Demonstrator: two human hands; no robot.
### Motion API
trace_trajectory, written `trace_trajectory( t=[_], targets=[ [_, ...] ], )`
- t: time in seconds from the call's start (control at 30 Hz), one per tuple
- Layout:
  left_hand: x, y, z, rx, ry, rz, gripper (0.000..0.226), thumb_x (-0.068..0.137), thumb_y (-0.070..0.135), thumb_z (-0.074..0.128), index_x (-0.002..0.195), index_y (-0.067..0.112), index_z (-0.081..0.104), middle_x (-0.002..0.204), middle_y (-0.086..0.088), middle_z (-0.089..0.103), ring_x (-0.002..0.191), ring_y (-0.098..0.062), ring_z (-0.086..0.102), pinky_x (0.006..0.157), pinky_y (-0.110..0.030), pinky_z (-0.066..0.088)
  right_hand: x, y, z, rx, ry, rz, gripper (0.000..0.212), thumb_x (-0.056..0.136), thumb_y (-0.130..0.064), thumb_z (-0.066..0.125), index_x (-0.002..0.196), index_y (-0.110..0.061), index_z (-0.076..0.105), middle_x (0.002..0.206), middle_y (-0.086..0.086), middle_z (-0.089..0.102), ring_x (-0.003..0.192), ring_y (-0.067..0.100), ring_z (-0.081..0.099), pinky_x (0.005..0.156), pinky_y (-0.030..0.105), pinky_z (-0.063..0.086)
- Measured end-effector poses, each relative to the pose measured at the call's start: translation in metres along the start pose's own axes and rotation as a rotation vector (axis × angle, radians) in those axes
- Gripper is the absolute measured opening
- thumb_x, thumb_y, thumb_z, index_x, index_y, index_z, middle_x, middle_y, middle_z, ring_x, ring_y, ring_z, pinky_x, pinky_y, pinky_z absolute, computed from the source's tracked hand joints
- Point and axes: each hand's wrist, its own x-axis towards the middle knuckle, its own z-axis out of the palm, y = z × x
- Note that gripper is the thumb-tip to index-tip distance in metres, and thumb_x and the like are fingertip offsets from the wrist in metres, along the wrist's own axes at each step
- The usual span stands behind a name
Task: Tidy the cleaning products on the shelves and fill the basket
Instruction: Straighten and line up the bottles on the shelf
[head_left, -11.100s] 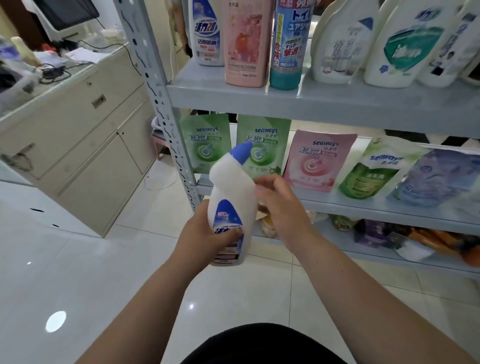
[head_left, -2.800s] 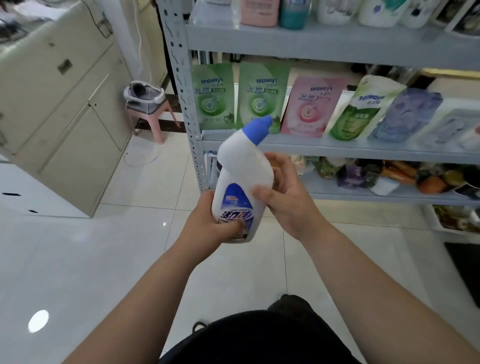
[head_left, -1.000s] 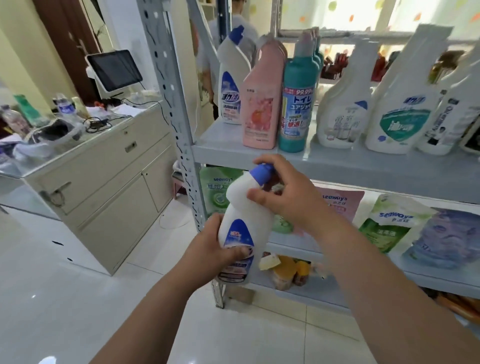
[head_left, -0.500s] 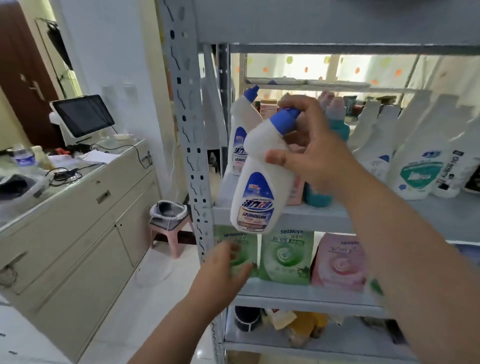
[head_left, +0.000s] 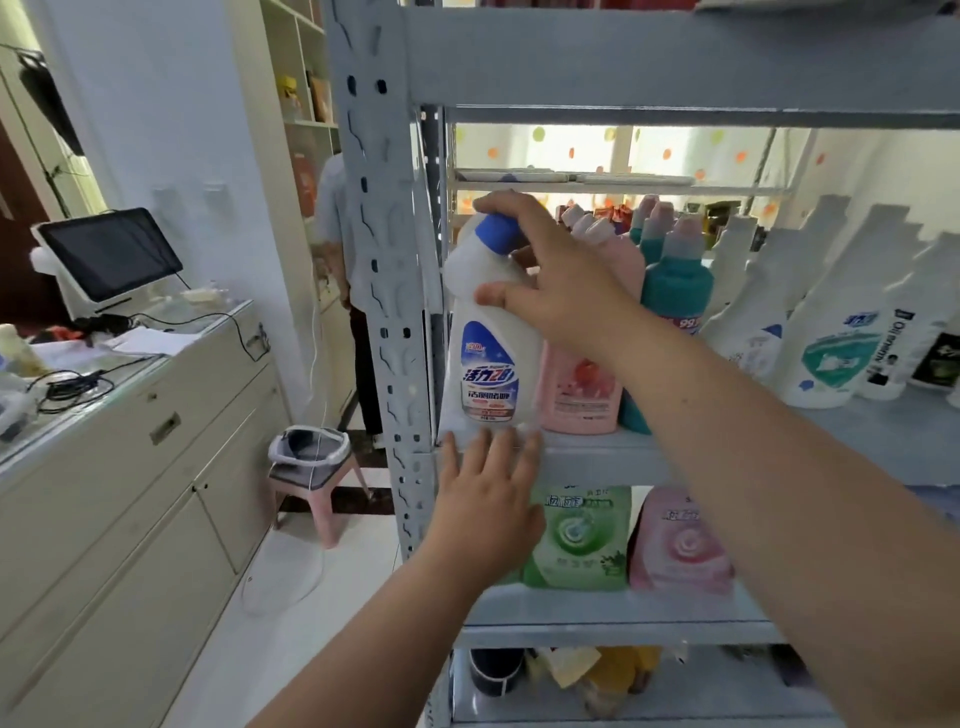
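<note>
1. Far left is a counter (head_left: 156, 415) with a screen (head_left: 109, 254). A pink stool (head_left: 317, 483) stands nearer the shelves.
2. The white bottle (head_left: 488, 364) is at the left end of the shelf (head_left: 597, 457), tight against the metal post (head_left: 384, 260), probably being set into its row.
3. The left hand (head_left: 488, 504) holds nothing. Its straight, spread fingers reach up to the bottle's base, likely to steady it.
4. The right hand (head_left: 550, 280) clasps the bottle's neck.
5. A pink bottle (head_left: 582, 384) crowds it on the right, then a teal bottle (head_left: 675, 291).

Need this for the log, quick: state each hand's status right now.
Left hand: open, fingers spread just below the base of the white bottle.
Right hand: holds the white bottle by its neck.
</note>
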Motion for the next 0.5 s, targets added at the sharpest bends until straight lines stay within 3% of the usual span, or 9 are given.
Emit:
trace_trajectory(
  t=[0.07,0.23,0.5],
  targets=[
    [0.002,-0.004,0.007,0.014,-0.027,-0.002,0.083,0.075,0.055,0.062,0.147,0.016,0.043,0.135,-0.011,0.052,0.128,-0.038,0.049,0.108,-0.067,0.036,0.008,0.004,0.002,-0.034,-0.050,0.007,0.062,0.092,-0.025,0.075,0.144,-0.033,0.042,0.124,-0.008,0.051,0.099,0.009,0.056,0.081,0.016,0.046],
    [-0.003,-0.009,0.020,-0.016,0.042,0.031,0.091,0.065,0.047,0.073,0.147,0.016,0.047,0.137,-0.010,0.053,0.129,-0.038,0.050,0.112,-0.062,0.031,0.020,0.012,0.006,-0.095,-0.109,0.022,0.058,0.092,-0.027,0.074,0.140,-0.028,0.040,0.128,0.005,0.057,0.106,0.020,0.059,0.087,0.032,0.050],
    [-0.004,-0.010,0.026,-0.055,0.057,0.018,0.089,0.066,0.051,0.064,0.148,0.019,0.046,0.140,-0.009,0.052,0.132,-0.037,0.048,0.115,-0.058,0.026,0.028,0.018,0.004,-0.289,-0.159,0.062,0.059,0.098,-0.023,0.065,0.149,-0.032,0.036,0.140,0.008,0.052,0.112,0.021,0.051,0.084,0.029,0.039]
  ],
)
